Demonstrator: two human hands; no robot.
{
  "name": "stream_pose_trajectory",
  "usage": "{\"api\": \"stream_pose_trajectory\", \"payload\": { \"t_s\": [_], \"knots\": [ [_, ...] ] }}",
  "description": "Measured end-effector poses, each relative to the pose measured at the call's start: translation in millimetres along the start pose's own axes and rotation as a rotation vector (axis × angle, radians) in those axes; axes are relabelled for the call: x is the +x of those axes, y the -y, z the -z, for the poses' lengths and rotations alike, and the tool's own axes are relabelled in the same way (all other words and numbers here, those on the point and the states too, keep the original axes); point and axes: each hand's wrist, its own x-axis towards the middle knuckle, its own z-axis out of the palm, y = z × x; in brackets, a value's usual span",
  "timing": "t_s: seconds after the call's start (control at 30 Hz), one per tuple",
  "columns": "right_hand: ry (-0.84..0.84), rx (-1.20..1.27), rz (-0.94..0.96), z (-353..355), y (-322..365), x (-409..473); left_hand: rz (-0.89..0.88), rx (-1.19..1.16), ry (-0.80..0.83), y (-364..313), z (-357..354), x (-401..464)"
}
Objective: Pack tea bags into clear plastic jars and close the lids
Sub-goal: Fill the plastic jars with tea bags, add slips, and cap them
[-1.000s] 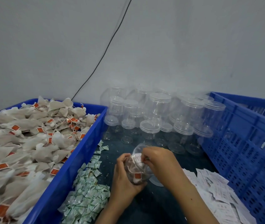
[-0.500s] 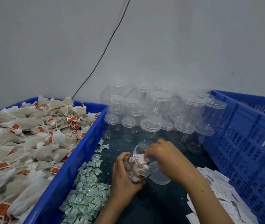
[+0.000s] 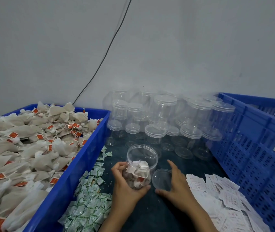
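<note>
Left hand (image 3: 125, 186) wrapped around the open jar (image 3: 140, 166), fingers curled on its far-left side and thumb under the lower body, jar tilted with the mouth pointing up and away from the camera. Jar is partly filled with tea bags (image 3: 139, 173); one red tag shows through the wall. No lid on it. Right hand (image 3: 175, 186) is spread over the loose lid (image 3: 162, 179), which sits just right of the jar on the dark table (image 3: 150, 213); thumb at the lid's near edge, fingers reaching along its far-right edge. Cannot tell whether the hand actually grips the lid or only touches it, and cannot tell whether the lid is off the table. Left side: blue crate (image 3: 76, 164) heaped with bulk tea bags (image 3: 24, 148), beige pouches with strings and red tags. Between that crate and the left hand, a pile of small green-and-white sachets (image 3: 89, 201) on the table. Right of the right hand, a spread of white paper slips (image 3: 220, 198), print too small to read. Behind the hands, a cluster of empty lidded jars (image 3: 163, 124), some stacked, against the grey wall. Far right: a second blue crate (image 3: 257, 148) with slotted walls, contents not visible. Black cable (image 3: 106, 52) runs diagonally down the wall.
</note>
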Motion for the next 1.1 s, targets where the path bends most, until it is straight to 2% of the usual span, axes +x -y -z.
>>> {"api": "stream_pose_trajectory", "payload": {
  "t_s": [0.07, 0.2, 0.37, 0.47, 0.53, 0.63, 0.73, 0.8, 0.97, 1.1],
  "knots": [
    [-0.042, 0.116, 0.031, 2, 1, 0, 0.008, -0.015, 0.007, 1, 0, 0],
    [-0.047, 0.500, 0.160, 25, 8, -4, -0.045, 0.035, 0.039, 0, 4, 0],
    [-0.090, 0.666, 0.253, 54, 13, -12, -0.066, 0.060, 0.067, -4, 10, 0],
    [-0.095, 0.823, 0.314, 53, 25, -16, -0.093, 0.113, 0.150, -5, 11, -3],
    [-0.131, 0.783, 0.330, 47, 35, -17, -0.136, 0.146, 0.212, -8, 10, -5],
    [-0.173, 0.583, 0.362, 38, 47, -20, -0.178, 0.162, 0.240, -10, 10, -7],
    [-0.198, 0.462, 0.377, 35, 52, -19, -0.131, 0.106, 0.228, -12, 10, -8],
    [-0.264, 0.523, 0.339, 36, 53, -18, -0.036, 0.019, 0.204, -14, 9, -8],
    [-0.350, 0.701, 0.278, 36, 58, -18, 0.134, -0.444, 0.279, -26, 6, -5],
    [-0.318, 0.695, 0.265, 29, 66, -22, 0.272, -0.531, 0.266, -33, 8, -6]
  ]
}}
